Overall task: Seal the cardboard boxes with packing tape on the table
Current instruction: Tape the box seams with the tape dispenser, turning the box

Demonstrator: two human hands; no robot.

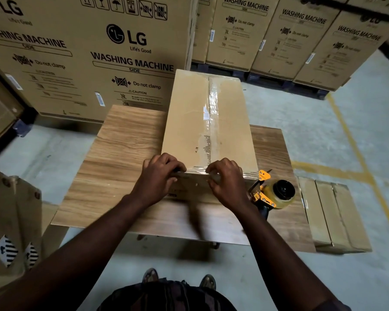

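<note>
one taped box [189, 122], lg cartons [76, 70]

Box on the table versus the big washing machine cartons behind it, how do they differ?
The box is nearly plain; the cartons carry black print. The box lies on the table; the cartons stand on dark pallets. Both are brown cardboard.

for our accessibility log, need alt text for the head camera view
The left hand and right hand grip the taped near edge of a cardboard box on a wooden table. A yellow tape dispenser lies right of it; washing-machine cartons stand behind.
</note>
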